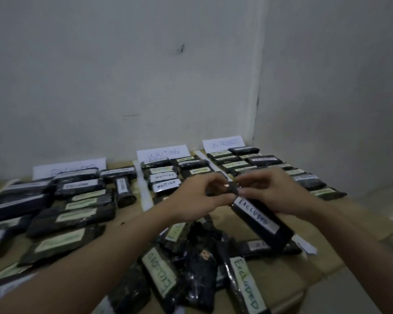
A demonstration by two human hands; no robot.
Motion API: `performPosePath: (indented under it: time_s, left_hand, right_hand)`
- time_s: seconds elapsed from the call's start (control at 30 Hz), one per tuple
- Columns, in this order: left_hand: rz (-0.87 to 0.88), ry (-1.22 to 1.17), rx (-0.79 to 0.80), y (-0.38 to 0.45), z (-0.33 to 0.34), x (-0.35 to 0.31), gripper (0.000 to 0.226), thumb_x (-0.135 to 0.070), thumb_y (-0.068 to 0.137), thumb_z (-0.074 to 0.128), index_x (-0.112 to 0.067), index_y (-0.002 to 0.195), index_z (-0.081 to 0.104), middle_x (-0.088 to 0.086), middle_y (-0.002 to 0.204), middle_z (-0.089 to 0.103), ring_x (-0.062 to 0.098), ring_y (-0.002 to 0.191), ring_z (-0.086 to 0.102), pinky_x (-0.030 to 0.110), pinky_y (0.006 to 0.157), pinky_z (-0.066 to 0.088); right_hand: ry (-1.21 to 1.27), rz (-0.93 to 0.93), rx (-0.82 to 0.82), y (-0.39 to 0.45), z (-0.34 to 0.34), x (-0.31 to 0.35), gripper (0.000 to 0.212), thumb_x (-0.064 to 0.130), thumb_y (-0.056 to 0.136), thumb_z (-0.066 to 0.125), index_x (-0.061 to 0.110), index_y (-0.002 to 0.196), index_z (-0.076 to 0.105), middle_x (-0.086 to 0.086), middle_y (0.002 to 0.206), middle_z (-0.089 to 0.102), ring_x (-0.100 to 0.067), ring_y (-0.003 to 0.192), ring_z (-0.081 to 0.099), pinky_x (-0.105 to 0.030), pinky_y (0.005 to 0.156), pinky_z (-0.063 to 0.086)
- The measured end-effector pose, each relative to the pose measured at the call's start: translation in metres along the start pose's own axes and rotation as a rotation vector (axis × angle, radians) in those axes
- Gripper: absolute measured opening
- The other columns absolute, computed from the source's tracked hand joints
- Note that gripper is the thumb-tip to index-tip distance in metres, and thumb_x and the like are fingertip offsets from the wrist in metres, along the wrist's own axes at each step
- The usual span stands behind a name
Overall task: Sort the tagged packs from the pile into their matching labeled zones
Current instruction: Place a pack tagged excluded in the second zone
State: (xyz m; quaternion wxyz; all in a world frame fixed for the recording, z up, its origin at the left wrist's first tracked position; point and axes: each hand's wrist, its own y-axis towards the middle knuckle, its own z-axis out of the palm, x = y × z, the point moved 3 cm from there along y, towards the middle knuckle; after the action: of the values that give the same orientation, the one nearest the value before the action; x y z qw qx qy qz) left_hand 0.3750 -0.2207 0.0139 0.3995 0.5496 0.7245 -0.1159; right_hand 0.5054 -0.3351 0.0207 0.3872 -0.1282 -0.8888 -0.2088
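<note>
A black pack tagged EXCLUDED is held tilted above the pile of dark packs at the near middle. My left hand and my right hand both grip its far end with the fingertips. At the back, three paper signs mark the zones: EXCLUDED on the left, WAITING in the middle, ON PROGRESS on the right. Rows of tagged packs lie in front of each sign.
The surface is brown cardboard, ending in an edge at the right and near right. White paper strips divide the zones. A grey wall corner stands behind the signs.
</note>
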Motion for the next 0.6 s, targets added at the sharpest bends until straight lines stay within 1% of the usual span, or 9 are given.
performPosePath:
  time_s: [0.07,0.13,0.17,0.23,0.3,0.37,0.43,0.5,0.6]
  left_hand:
    - [-0.048,-0.173,-0.027,-0.006,-0.002,-0.002,0.028,-0.031,0.081,0.069,-0.02,0.105,0.061,-0.004,0.095,0.066,0.012,0.09,0.064,0.027,0.081,0.051]
    - [-0.088,-0.379,-0.062,-0.014,-0.008,-0.004,0.024,-0.024,0.085,0.066,-0.013,0.105,0.059,-0.002,0.086,0.064,0.011,0.078,0.064,0.024,0.07,0.052]
    - [-0.104,-0.486,-0.092,-0.019,-0.013,-0.005,0.021,-0.018,0.087,0.063,-0.009,0.105,0.058,0.0,0.084,0.063,0.011,0.074,0.064,0.024,0.068,0.054]
    - [-0.123,-0.631,-0.192,-0.029,-0.028,-0.001,0.022,-0.01,0.089,0.059,0.001,0.107,0.057,0.011,0.091,0.065,0.021,0.082,0.067,0.032,0.078,0.057]
    - [-0.146,-0.678,-0.305,-0.042,-0.047,0.008,0.022,-0.006,0.089,0.057,0.005,0.108,0.057,0.018,0.097,0.066,0.027,0.088,0.067,0.034,0.083,0.057]
    - [-0.173,-0.715,-0.416,-0.059,-0.07,0.018,0.019,-0.005,0.089,0.056,0.004,0.106,0.058,0.019,0.098,0.066,0.024,0.084,0.067,0.027,0.078,0.058]
    - [-0.195,-0.719,-0.527,-0.079,-0.097,0.027,0.011,-0.004,0.089,0.056,0.0,0.098,0.061,0.017,0.095,0.068,0.02,0.08,0.068,0.022,0.073,0.058]
    - [-0.218,-0.707,-0.619,-0.101,-0.125,0.034,0.01,-0.006,0.088,0.057,-0.001,0.097,0.061,0.015,0.095,0.069,0.02,0.082,0.07,0.022,0.071,0.058]
    - [-0.253,-0.692,-0.733,-0.135,-0.163,0.042,0.013,-0.008,0.088,0.058,0.0,0.098,0.06,0.018,0.099,0.069,0.025,0.09,0.069,0.023,0.073,0.058]
  right_hand:
    - [0.021,-0.073,-0.092,0.007,-0.001,0.023,0.027,0.012,0.079,0.072,0.031,0.096,0.067,0.01,0.091,0.07,0.002,0.077,0.066,-0.012,0.067,0.051]
    - [0.121,-0.12,-0.145,0.014,0.006,0.044,0.024,0.01,0.076,0.073,0.027,0.092,0.067,0.007,0.089,0.07,0.001,0.075,0.066,-0.012,0.067,0.051]
    - [0.153,-0.156,-0.168,0.018,0.011,0.054,0.022,0.008,0.076,0.073,0.024,0.088,0.067,0.003,0.088,0.071,-0.001,0.074,0.067,-0.013,0.068,0.052]
    - [0.143,-0.226,-0.211,0.024,0.025,0.071,0.015,0.009,0.076,0.073,0.019,0.086,0.068,0.002,0.086,0.072,-0.005,0.076,0.068,-0.019,0.073,0.054]
    - [0.066,-0.273,-0.222,0.03,0.042,0.085,0.014,0.019,0.076,0.074,0.019,0.09,0.069,0.006,0.089,0.071,-0.006,0.081,0.068,-0.026,0.076,0.056]
    - [-0.021,-0.315,-0.182,0.036,0.062,0.096,0.027,0.029,0.071,0.077,0.022,0.096,0.068,0.008,0.094,0.068,-0.005,0.084,0.065,-0.026,0.075,0.055]
    - [-0.106,-0.369,-0.137,0.04,0.082,0.107,0.038,0.027,0.068,0.08,0.022,0.104,0.067,0.006,0.101,0.065,-0.005,0.086,0.062,-0.019,0.075,0.053]
    - [-0.162,-0.439,-0.108,0.044,0.1,0.121,0.044,0.023,0.066,0.082,0.02,0.108,0.066,0.002,0.104,0.064,-0.008,0.087,0.061,-0.013,0.074,0.049]
    - [-0.168,-0.518,-0.06,0.047,0.128,0.149,0.05,0.025,0.065,0.083,0.017,0.111,0.065,-0.003,0.103,0.064,-0.012,0.089,0.059,-0.025,0.078,0.05]
